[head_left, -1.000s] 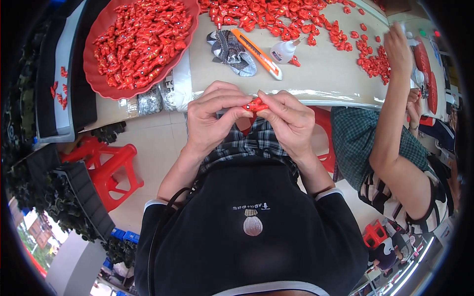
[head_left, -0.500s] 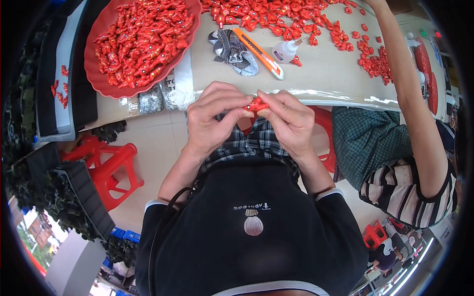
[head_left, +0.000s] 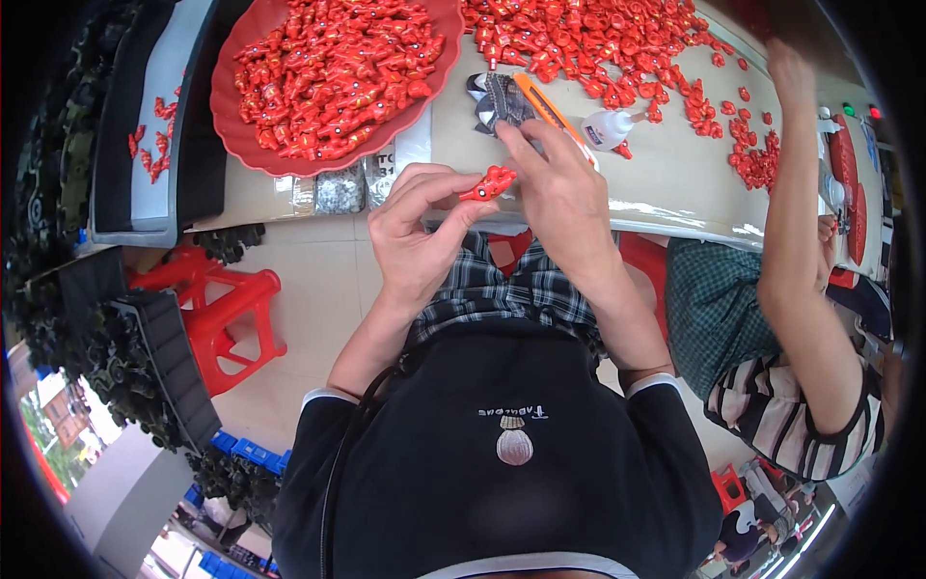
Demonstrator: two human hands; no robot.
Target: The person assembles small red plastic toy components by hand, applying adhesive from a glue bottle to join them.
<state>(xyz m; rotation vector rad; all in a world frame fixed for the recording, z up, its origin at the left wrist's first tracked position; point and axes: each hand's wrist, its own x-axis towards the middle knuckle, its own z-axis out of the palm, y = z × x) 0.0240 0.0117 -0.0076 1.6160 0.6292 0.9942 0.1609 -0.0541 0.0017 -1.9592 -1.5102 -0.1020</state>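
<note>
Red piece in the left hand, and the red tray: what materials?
Red piece: looks like moulded plastic, glossy, with small highlights and one even colour; painted metal can't be ruled out. It sits pinched in the left hand.
Tray: likely plastic too, smooth and slightly shiny, with a thin rounded rim in uniform red.

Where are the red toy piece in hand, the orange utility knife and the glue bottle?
red toy piece (head_left: pixel 488 183), head view, middle of its body, pinched in the left hand.
orange utility knife (head_left: pixel 548 102), head view, mid handle.
glue bottle (head_left: pixel 605 129), head view, white body.
</note>
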